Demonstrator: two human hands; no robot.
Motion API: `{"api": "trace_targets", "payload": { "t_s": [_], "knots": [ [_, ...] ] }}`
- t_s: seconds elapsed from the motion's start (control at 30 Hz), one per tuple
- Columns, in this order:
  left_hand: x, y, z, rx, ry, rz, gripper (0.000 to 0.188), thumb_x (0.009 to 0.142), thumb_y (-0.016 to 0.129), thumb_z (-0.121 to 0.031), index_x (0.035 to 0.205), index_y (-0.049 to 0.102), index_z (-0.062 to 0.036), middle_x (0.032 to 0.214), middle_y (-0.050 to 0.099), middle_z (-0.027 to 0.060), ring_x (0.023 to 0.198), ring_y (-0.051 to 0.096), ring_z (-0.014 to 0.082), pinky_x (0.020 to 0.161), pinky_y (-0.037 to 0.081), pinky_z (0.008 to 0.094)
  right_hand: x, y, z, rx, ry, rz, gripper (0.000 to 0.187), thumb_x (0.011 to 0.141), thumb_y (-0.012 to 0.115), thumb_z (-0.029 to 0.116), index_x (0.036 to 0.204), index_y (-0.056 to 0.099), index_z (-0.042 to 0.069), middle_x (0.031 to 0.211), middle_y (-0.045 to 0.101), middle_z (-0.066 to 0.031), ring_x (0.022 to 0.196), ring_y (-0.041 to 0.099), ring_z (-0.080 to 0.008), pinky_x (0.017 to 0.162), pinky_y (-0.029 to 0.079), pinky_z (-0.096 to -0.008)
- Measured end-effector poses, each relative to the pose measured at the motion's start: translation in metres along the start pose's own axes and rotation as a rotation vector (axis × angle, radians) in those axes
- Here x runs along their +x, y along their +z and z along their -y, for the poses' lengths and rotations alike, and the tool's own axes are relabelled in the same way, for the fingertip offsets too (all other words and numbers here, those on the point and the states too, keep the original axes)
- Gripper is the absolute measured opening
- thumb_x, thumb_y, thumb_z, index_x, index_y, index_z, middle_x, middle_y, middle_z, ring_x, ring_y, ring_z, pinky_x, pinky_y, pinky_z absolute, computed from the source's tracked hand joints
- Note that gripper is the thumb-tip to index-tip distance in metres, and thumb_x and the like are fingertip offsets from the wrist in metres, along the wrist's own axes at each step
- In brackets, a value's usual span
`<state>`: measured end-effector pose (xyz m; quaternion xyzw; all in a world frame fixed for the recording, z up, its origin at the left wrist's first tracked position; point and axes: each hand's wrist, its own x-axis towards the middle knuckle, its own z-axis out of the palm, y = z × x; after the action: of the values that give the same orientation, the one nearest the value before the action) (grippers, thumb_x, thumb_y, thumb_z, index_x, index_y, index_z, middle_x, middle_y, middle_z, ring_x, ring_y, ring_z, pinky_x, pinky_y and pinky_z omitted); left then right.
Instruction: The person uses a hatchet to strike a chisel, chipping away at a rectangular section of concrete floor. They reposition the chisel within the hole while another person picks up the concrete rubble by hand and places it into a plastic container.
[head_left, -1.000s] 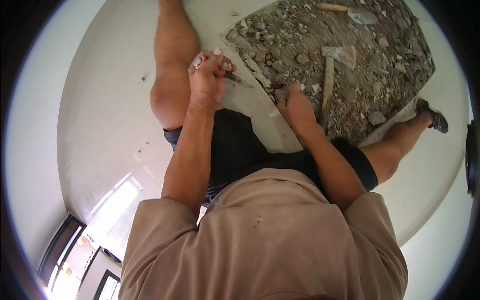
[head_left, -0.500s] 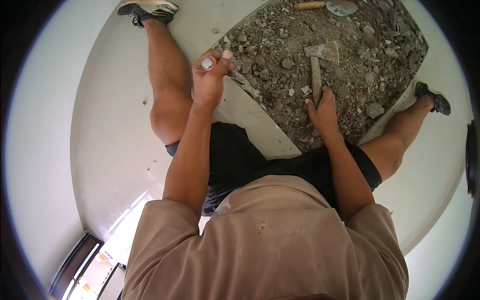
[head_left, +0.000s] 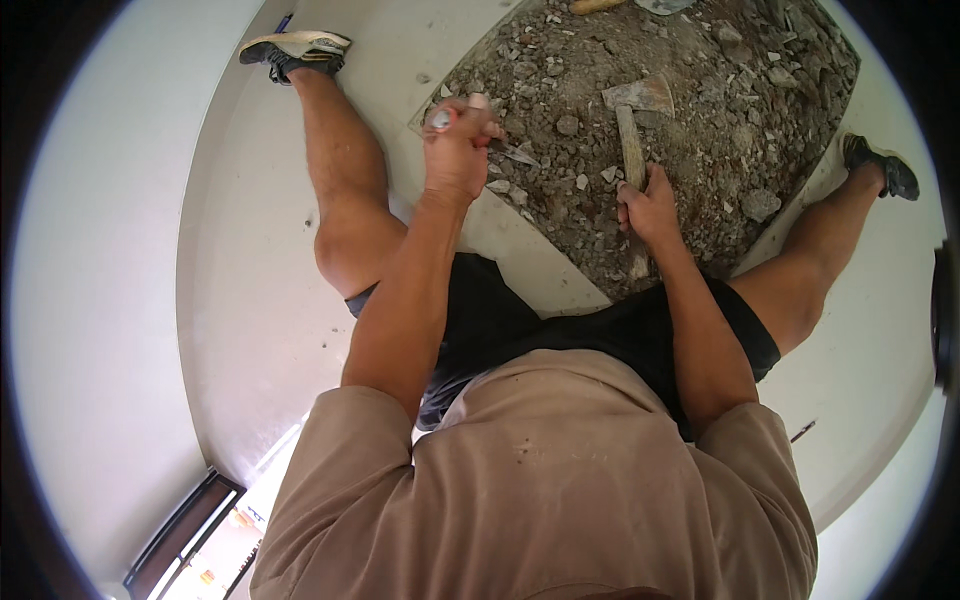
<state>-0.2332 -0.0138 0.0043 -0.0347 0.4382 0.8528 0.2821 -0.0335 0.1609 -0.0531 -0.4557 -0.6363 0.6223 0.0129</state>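
Observation:
My left hand [head_left: 460, 150] is closed around the handle of a chisel-like tool [head_left: 520, 155] with a red-and-white butt end. Its narrow metal tip points at the rubble along the left edge of the pit; motion blurs the fist, and the fingers hide most of the handle. My right hand [head_left: 648, 205] grips the wooden handle of a hatchet [head_left: 630, 140] partway along. The hatchet's dusty, flared metal head lies over the broken rubble [head_left: 560, 190], pointing away from me, and the handle's butt sticks out below my hand.
A trowel [head_left: 665, 4] with a wooden handle lies at the far edge, cut off by the view. Smooth pale floor [head_left: 260, 220] surrounds the angular rubble pit. My legs straddle it, with dark shoes [head_left: 880, 165] at either side. A white wall [head_left: 100, 250] stands left.
My left hand has moved right with the chisel-like tool, bringing its tip over the rubble. My right hand's grip has shifted up the hatchet handle, exposing the butt. The view has shifted slightly.

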Motion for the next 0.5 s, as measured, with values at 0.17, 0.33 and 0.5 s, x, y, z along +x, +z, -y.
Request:
{"api": "trace_targets", "payload": {
  "t_s": [0.17,0.33,0.5],
  "knots": [
    [-0.001,-0.002,-0.01,0.606,0.13,0.057,0.025,0.087,0.078,-0.008,0.07,0.059,-0.0081,0.067,0.056,-0.0016,0.062,0.049,0.0079,0.058,0.039,0.027,-0.019,-0.013,0.011,0.084,-0.002,0.075,0.057,0.096,0.061,0.011,0.143,0.037,-0.009,0.072,0.057,-0.0062,0.05,0.055,-0.0142,0.042,0.044,-0.0326],
    [0.007,-0.02,-0.042,0.832,0.326,-0.011,0.021,0.089,0.079,-0.015,0.077,0.064,-0.0053,0.076,0.06,-0.0008,0.069,0.054,0.0095,0.067,0.046,0.0275,-0.031,-0.014,0.015,0.066,-0.108,0.005,0.048,0.097,0.063,0.014,0.135,0.044,-0.007,0.072,0.056,-0.0055,0.05,0.054,-0.0135,0.041,0.042,-0.0319],
    [0.009,-0.02,0.001,1.211,0.46,0.183,0.019,0.085,0.083,-0.019,0.088,0.069,-0.0052,0.082,0.066,0.0061,0.077,0.064,0.0184,0.068,0.054,0.0373,-0.042,-0.012,0.024,0.178,-0.252,0.135,0.035,0.097,0.062,0.014,0.124,0.047,-0.003,0.073,0.056,-0.0048,0.049,0.052,-0.0119,0.042,0.042,-0.0309]
  ]
}}
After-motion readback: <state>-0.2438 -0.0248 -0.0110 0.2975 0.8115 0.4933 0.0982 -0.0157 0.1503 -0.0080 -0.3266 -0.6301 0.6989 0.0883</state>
